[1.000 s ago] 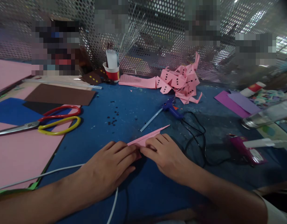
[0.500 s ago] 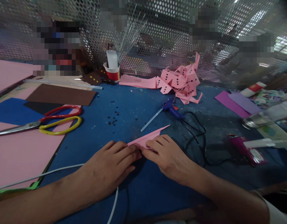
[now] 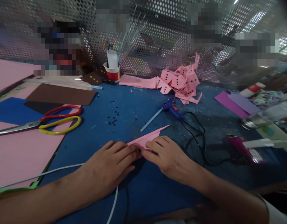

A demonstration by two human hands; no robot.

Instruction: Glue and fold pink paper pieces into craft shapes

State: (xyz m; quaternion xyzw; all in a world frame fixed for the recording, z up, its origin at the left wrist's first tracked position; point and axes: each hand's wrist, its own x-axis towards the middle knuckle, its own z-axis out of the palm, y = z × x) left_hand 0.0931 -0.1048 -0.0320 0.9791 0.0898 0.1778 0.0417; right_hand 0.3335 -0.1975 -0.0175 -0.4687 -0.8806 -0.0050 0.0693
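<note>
My left hand and my right hand meet over a folded piece of pink paper on the blue table. The paper has a narrow folded strip along its far edge, tapering to a point at the right. The fingers of my left hand press on its left end and cover it. With bent fingers, my right hand holds the near right side. A tiny dark spot shows between the fingertips; I cannot make out what it is. Beyond the paper lies a blue glue gun with a clear glue stick sticking out.
Scissors with red and yellow handles lie on pink sheets at left. Tiny black squares are scattered mid-table. Behind are a paper cup and piled pink paper figures. A white cable runs under my left arm.
</note>
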